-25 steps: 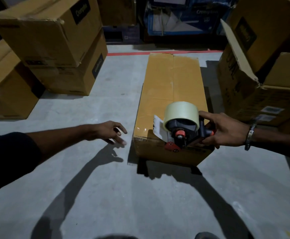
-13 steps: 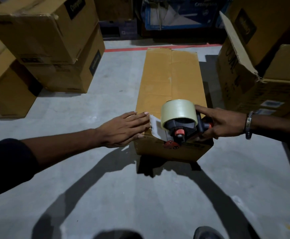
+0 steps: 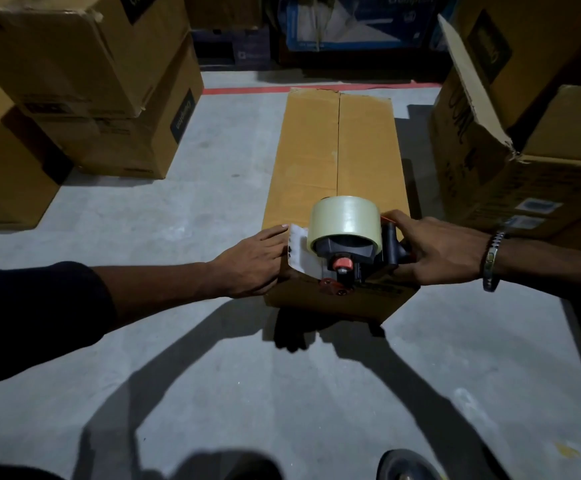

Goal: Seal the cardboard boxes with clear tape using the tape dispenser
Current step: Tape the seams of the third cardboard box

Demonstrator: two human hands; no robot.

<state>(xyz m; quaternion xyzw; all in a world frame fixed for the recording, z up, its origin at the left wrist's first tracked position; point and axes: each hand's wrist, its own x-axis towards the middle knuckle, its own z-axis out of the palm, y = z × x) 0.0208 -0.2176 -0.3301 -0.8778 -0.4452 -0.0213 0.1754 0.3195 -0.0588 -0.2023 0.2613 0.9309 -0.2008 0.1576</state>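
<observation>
A long, narrow cardboard box point(image 3: 337, 147) lies on the concrete floor, its two top flaps meeting in a centre seam. A black and red tape dispenser point(image 3: 348, 251) with a roll of clear tape sits at the box's near edge over the seam. My right hand point(image 3: 434, 252) grips the dispenser's handle from the right. A loose white tape end point(image 3: 297, 251) hangs off the dispenser's left side. My left hand point(image 3: 254, 261) rests flat, fingers straight, on the box's near left corner, touching that tape end.
Stacked brown cartons point(image 3: 85, 77) stand to the left, and an open-flapped carton point(image 3: 510, 133) crowds the right side. A red floor line point(image 3: 247, 90) and blue boxes point(image 3: 358, 22) lie behind. My shoe point(image 3: 406, 465) shows at the bottom edge.
My left hand swung from the open floor onto the box's near left corner and now lies flat beside the tape end. The dispenser stayed at the near edge in my right hand.
</observation>
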